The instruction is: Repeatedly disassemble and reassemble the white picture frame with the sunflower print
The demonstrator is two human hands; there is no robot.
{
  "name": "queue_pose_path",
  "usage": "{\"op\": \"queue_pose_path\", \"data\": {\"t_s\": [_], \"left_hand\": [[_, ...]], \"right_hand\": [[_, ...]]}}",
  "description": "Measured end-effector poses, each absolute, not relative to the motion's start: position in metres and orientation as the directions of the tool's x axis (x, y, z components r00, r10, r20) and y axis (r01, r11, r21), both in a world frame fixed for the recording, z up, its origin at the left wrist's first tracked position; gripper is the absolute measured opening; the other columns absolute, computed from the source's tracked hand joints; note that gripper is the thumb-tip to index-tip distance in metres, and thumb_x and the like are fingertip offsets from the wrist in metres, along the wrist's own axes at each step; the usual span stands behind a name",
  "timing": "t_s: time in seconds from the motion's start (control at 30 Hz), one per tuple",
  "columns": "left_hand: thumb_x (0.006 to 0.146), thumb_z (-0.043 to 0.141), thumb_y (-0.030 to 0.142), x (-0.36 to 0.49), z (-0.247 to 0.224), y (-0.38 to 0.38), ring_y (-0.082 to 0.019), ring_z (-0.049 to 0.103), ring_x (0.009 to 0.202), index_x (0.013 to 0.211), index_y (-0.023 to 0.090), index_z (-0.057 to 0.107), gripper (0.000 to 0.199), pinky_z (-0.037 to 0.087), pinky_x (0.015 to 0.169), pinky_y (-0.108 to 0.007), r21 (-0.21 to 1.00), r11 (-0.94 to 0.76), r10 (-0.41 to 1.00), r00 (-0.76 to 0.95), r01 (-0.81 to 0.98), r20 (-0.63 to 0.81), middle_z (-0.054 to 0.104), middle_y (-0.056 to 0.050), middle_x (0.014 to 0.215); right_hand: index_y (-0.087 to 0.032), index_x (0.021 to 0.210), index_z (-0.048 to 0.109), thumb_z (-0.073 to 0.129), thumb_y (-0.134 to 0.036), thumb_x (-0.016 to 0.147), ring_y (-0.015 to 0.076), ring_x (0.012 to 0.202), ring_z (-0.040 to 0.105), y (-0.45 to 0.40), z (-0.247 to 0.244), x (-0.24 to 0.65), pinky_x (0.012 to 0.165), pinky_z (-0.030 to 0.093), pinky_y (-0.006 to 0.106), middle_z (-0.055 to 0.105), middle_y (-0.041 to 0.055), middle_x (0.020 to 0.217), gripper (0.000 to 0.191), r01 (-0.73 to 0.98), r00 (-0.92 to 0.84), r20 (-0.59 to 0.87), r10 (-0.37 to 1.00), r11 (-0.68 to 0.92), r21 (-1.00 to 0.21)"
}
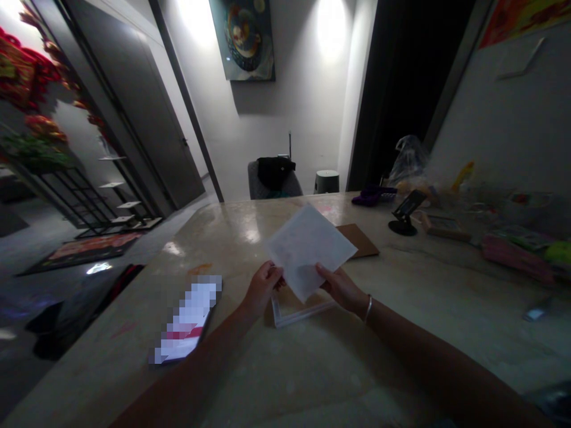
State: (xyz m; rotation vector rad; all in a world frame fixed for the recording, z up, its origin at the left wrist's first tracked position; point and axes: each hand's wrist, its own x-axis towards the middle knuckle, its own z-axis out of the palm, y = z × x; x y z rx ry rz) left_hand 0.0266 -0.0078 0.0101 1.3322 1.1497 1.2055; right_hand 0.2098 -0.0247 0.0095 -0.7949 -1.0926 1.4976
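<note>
A white, slightly see-through square sheet of paper (310,246) is held up over the table, turned so one corner points toward me. My left hand (263,285) pinches its left lower edge. On the right lower edge, my right hand (343,288) grips it with the thumb on top; a bracelet circles that wrist. Below the sheet lies a white-edged frame (303,315), partly hidden by the paper and my hands. Behind the sheet, a brown board (360,241) rests flat on the table, its left part covered from view.
On the marble-look table (285,380), a phone (190,321) with a blurred-out screen lies left. At right are a black phone stand (404,223), a small wooden frame (445,227), a purple item (372,196) and a pink item (515,255). A chair (254,178) stands beyond the far edge.
</note>
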Motion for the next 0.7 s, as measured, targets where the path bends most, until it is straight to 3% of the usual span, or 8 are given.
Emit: {"op": "queue_pose_path", "data": {"t_s": [0.17,0.3,0.4,0.6,0.7], "left_hand": [[0.069,0.051,0.034,0.017,0.01,0.001,-0.011,0.053,0.055,0.085,0.015,0.054,0.025,0.042,0.051,-0.022,0.975,-0.16,0.986,-0.018,0.154,0.165,0.057,0.002,0.065],[0.07,0.047,0.031,0.012,0.009,0.003,-0.016,0.059,0.068,0.088,0.015,0.055,0.025,0.046,0.061,-0.026,0.925,-0.187,0.981,0.007,0.33,0.196,0.062,-0.002,0.077],[0.07,0.045,0.029,0.012,0.012,0.001,-0.017,0.06,0.074,0.088,0.016,0.057,0.026,0.046,0.067,-0.027,0.843,-0.219,0.971,0.025,0.491,0.237,0.065,-0.003,0.081],[0.068,0.041,0.023,0.009,0.016,-0.002,-0.016,0.06,0.071,0.082,0.016,0.06,0.025,0.044,0.066,-0.025,0.772,-0.229,0.966,0.039,0.593,0.257,0.066,-0.002,0.077],[0.068,0.042,0.024,0.008,0.015,-0.002,-0.017,0.06,0.07,0.082,0.017,0.062,0.025,0.043,0.063,-0.024,0.776,-0.207,0.974,0.048,0.595,0.223,0.067,-0.002,0.078]], "right_hand": [[-0.019,0.112,0.049,0.052,-0.043,0.074,0.0196,0.092,0.059,-0.015,0.016,0.226,0.072,0.051,0.031,0.059,0.0077,0.109,0.045,-0.372,-0.102,0.067,0.992,0.025,-0.928],[-0.018,0.105,0.052,0.057,-0.038,0.071,0.015,0.074,0.059,-0.007,0.018,0.236,0.055,0.049,0.024,0.062,0.0059,0.098,0.04,-0.187,-0.06,-0.046,0.997,-0.056,-0.981],[-0.017,0.099,0.055,0.057,-0.036,0.071,0.0128,0.066,0.058,-0.005,0.016,0.241,0.049,0.045,0.02,0.064,0.0041,0.087,0.034,-0.054,-0.13,-0.104,0.986,-0.111,-0.992],[-0.018,0.095,0.056,0.051,-0.041,0.076,0.0115,0.065,0.059,-0.003,0.016,0.249,0.05,0.045,0.021,0.064,0.0036,0.085,0.03,0.024,-0.217,-0.194,0.957,-0.193,-0.981],[-0.018,0.093,0.057,0.054,-0.035,0.073,0.0133,0.067,0.06,0.0,0.013,0.251,0.055,0.047,0.024,0.065,0.0035,0.086,0.027,0.102,-0.186,-0.155,0.97,-0.137,-0.985]]}}
